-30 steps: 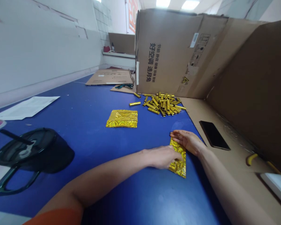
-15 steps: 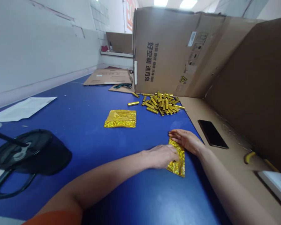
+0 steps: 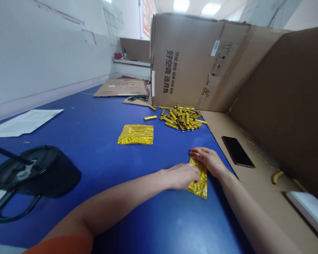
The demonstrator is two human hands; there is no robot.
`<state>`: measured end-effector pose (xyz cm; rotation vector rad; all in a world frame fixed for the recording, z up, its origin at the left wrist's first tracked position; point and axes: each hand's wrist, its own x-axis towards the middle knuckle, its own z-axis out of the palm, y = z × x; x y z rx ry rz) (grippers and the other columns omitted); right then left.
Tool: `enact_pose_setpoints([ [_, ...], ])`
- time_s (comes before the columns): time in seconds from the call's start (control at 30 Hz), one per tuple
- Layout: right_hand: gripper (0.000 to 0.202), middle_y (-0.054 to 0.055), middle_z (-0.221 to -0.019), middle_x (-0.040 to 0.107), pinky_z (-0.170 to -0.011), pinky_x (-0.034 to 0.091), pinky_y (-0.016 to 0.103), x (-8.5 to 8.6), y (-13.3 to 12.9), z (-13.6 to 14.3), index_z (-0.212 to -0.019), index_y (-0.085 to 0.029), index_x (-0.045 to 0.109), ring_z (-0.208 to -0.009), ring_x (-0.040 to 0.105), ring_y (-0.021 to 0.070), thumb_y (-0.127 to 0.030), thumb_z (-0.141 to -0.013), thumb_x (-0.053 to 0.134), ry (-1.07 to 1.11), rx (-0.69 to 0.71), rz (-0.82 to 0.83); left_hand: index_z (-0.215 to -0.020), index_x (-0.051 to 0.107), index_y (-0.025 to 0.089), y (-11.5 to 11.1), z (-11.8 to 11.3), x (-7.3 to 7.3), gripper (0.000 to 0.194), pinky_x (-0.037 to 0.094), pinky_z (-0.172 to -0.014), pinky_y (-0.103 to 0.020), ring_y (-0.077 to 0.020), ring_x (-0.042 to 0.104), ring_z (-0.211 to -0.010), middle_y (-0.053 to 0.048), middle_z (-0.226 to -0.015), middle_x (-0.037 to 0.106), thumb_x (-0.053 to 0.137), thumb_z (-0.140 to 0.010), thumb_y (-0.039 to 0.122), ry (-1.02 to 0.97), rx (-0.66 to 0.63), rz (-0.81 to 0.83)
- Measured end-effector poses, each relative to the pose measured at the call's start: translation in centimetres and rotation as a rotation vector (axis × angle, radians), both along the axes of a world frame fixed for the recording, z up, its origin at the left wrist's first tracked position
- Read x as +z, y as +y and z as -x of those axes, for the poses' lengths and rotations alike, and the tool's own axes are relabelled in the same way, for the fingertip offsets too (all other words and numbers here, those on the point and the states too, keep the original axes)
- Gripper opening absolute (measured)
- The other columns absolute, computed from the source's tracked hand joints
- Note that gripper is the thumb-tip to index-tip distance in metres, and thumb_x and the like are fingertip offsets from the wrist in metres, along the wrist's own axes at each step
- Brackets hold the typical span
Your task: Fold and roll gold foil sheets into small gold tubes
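A shiny gold foil sheet (image 3: pixel 201 187) lies on the blue table near its right edge. My left hand (image 3: pixel 184 175) rests on the sheet's left side with its fingers curled; whatever they may grip is hidden. At the sheet's far end is my right hand (image 3: pixel 207 159), its fingers held together and bent over the foil edge, their tips partly out of sight. Another gold foil piece (image 3: pixel 136 134) lies flat, left of my hands. Behind them sits a pile of small gold tubes (image 3: pixel 184 118), with a single tube (image 3: pixel 150 118) to its left.
A black mug (image 3: pixel 53 173) with a lid and straw stands at the left, near white papers (image 3: pixel 29 121). Large cardboard (image 3: pixel 188 67) rises behind the pile. On the right-hand cardboard lie a dark phone (image 3: pixel 237 151) and a white object (image 3: pixel 308 211).
The view has shifted slightly. My right hand's fingers look a little more bent over the sheet's far end; my left hand stays in nearly the same place.
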<state>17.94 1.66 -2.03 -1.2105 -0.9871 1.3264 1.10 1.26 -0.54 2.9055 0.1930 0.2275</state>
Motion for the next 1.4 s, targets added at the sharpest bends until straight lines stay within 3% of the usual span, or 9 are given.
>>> enact_pose_setpoints([
  [0.3, 0.022, 0.009, -0.083, 0.067, -0.082, 0.045, 0.03, 0.0, -0.2, 0.4, -0.076, -0.015, 0.063, -0.086, 0.06, 0.0189, -0.034, -0.066, 0.065, -0.033, -0.042, -0.015, -0.091, 0.055, 0.019, -0.6, 0.4, 0.1, 0.021, 0.041, -0.072, -0.025, -0.0177, 0.045, -0.087, -0.004, -0.093, 0.048, 0.05, -0.072, 0.014, -0.042, 0.075, -0.04],
  [0.57, 0.026, 0.009, -0.079, 0.068, -0.077, 0.047, 0.028, 0.1, -0.3, 1.0, -0.074, -0.013, 0.063, -0.081, 0.062, 0.0186, -0.036, -0.062, 0.067, -0.049, -0.108, -0.016, -0.1, 0.051, 0.018, -1.1, 0.4, 0.3, 0.03, 0.04, -0.076, -0.026, -0.0179, 0.045, -0.089, -0.004, -0.09, 0.049, 0.047, -0.072, 0.01, -0.031, 0.077, -0.053],
  [0.73, 0.027, 0.008, -0.074, 0.068, -0.073, 0.048, 0.027, 0.4, -0.4, 1.5, -0.071, -0.014, 0.064, -0.075, 0.062, 0.0176, -0.037, -0.058, 0.069, -0.061, -0.148, -0.023, -0.109, 0.048, 0.026, -1.2, 0.5, 0.4, 0.038, 0.04, -0.073, -0.027, -0.0189, 0.045, -0.093, -0.005, -0.102, 0.043, 0.047, -0.074, 0.013, 0.002, 0.112, -0.047],
  [1.07, 0.026, 0.007, -0.075, 0.067, -0.075, 0.047, 0.029, 0.1, -0.4, 1.5, -0.071, -0.014, 0.064, -0.076, 0.062, 0.0173, -0.036, -0.059, 0.068, -0.096, -0.153, -0.053, -0.094, 0.059, 0.021, -0.9, 0.2, 0.9, 0.026, 0.039, -0.07, -0.025, -0.0185, 0.046, -0.087, -0.004, -0.089, 0.056, 0.048, -0.073, 0.01, 0.068, 0.045, -0.06],
  [1.2, 0.025, 0.006, -0.088, 0.066, -0.079, 0.045, 0.031, 1.5, -1.7, 0.4, -0.08, -0.016, 0.063, -0.083, 0.06, 0.0184, -0.036, -0.064, 0.065, -0.118, -0.135, -0.097, -0.098, 0.058, 0.022, -0.8, 0.2, 0.5, 0.031, 0.039, -0.07, -0.024, -0.0179, 0.046, -0.088, -0.003, -0.094, 0.057, 0.049, -0.071, 0.009, 0.038, 0.039, -0.061],
  [1.23, 0.025, 0.006, -0.088, 0.065, -0.079, 0.044, 0.031, 2.0, -2.5, 0.1, -0.08, -0.016, 0.063, -0.084, 0.059, 0.0186, -0.035, -0.064, 0.065, -0.153, -0.139, -0.115, -0.099, 0.058, 0.022, -0.7, 0.2, 0.4, 0.033, 0.039, -0.071, -0.023, -0.0174, 0.046, -0.089, -0.003, -0.096, 0.057, 0.049, -0.071, 0.009, 0.029, 0.037, -0.047],
  [1.3, 0.023, 0.006, -0.084, 0.065, -0.078, 0.044, 0.032, 3.2, -4.6, -0.3, -0.081, -0.016, 0.062, -0.081, 0.058, 0.0186, -0.035, -0.068, 0.061, -0.462, -0.062, -0.177, -0.101, 0.057, 0.022, -0.5, 0.3, 0.4, 0.034, 0.038, -0.075, -0.022, -0.0164, 0.046, -0.092, -0.002, -0.096, 0.057, 0.048, -0.071, 0.009, 0.016, 0.031, -0.011],
  [1.4, 0.017, 0.005, -0.083, 0.062, -0.077, 0.044, 0.034, 4.1, -8.5, -0.2, -0.079, -0.019, 0.06, -0.08, 0.056, 0.0185, -0.033, -0.078, 0.05, -0.889, 0.194, -0.316, -0.097, 0.059, 0.021, -0.4, 0.3, 0.7, 0.028, 0.036, -0.081, -0.022, -0.0156, 0.047, -0.093, -0.002, -0.095, 0.057, 0.048, -0.073, 0.012, 0.018, 0.012, 0.028],
])
